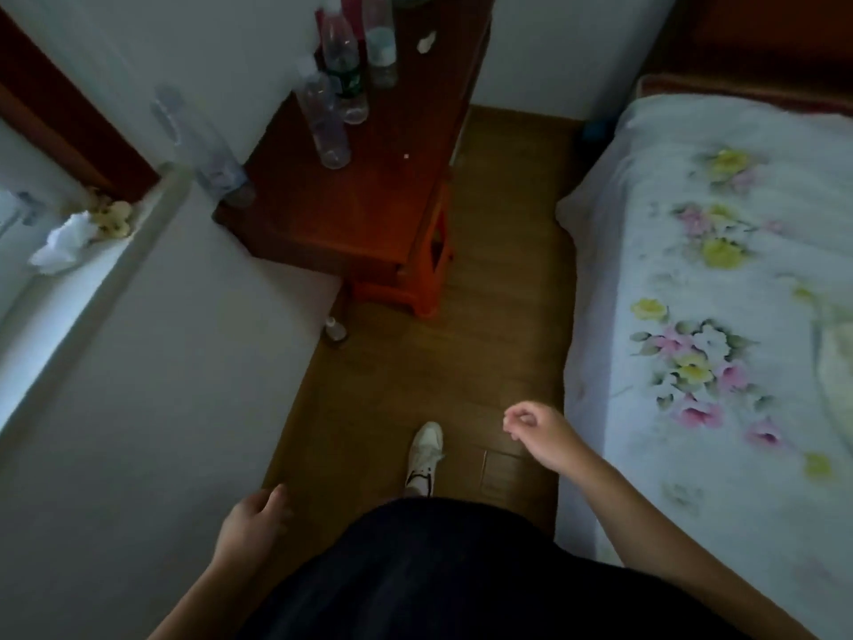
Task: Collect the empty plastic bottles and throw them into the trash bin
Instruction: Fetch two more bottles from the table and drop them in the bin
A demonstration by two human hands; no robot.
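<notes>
Several clear plastic bottles stand on a dark red wooden desk (369,210) ahead of me: a plain one (323,122) nearest, one with a green label (344,71) behind it, another (381,43) to its right. A blurred bottle (217,168) stands at the desk's left corner. A small bottle (334,327) lies on the floor under the desk. My left hand (251,524) hangs low beside the white wall, fingers loosely curled, holding nothing. My right hand (535,429) is lifted over the floor, fingers curled in, nothing in it. No trash bin is in view.
A bed with a flowered sheet (720,316) fills the right side. An orange stool (424,270) is tucked under the desk. A windowsill at left holds crumpled tissue (64,242). A narrow strip of wooden floor (484,339) runs between wall and bed; my white shoe (424,455) is on it.
</notes>
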